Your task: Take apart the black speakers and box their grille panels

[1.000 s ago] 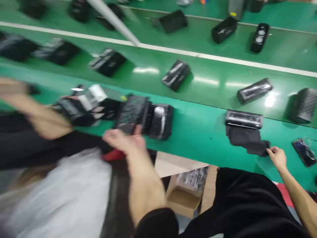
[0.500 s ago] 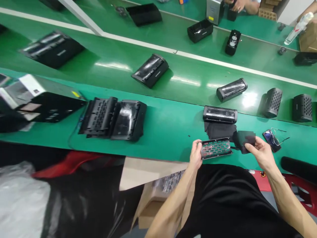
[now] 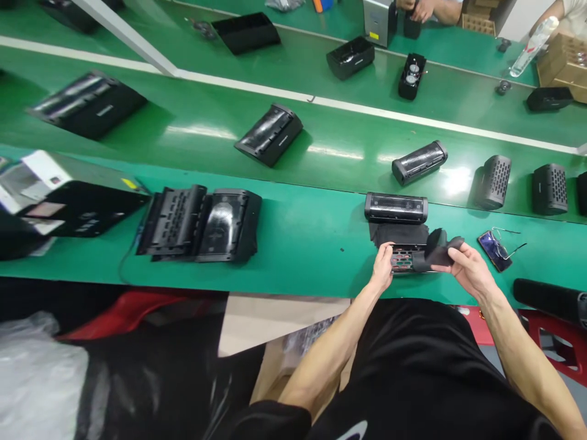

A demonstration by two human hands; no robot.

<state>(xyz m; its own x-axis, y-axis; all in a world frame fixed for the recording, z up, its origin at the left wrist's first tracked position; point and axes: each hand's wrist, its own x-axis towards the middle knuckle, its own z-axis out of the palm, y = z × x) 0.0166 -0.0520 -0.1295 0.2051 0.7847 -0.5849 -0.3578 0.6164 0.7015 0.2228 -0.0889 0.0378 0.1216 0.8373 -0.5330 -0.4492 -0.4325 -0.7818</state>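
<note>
My left hand [image 3: 382,267] is closed on the left end of a black slotted speaker grille [image 3: 403,261], held over the bench's front edge. Between the fingers of my right hand [image 3: 470,269] is a thin, dark mesh cloth [image 3: 443,252], curled and bent. The cloth covers the right part of the grille; whether it touches it all along I cannot tell. Just behind lies a pile of flat black cloth pieces [image 3: 398,234]. Beyond that pile rests a black speaker housing [image 3: 397,208] with a shiny front.
Stacked grilles [image 3: 177,220] and another housing [image 3: 229,223] stand left, beside a grey-and-black machine [image 3: 87,195]. A phone [image 3: 494,252] with eyeglasses lies right. Several speakers, among them one housing [image 3: 270,135], sit on the green conveyor [image 3: 348,137]. Across it, a co-worker's hand [image 3: 424,9] holds a dark part.
My right hand has brought the cloth left over the grille, and the cloth has curled. My left hand and the grille sit slightly farther right and higher in view. The camera view has shifted.
</note>
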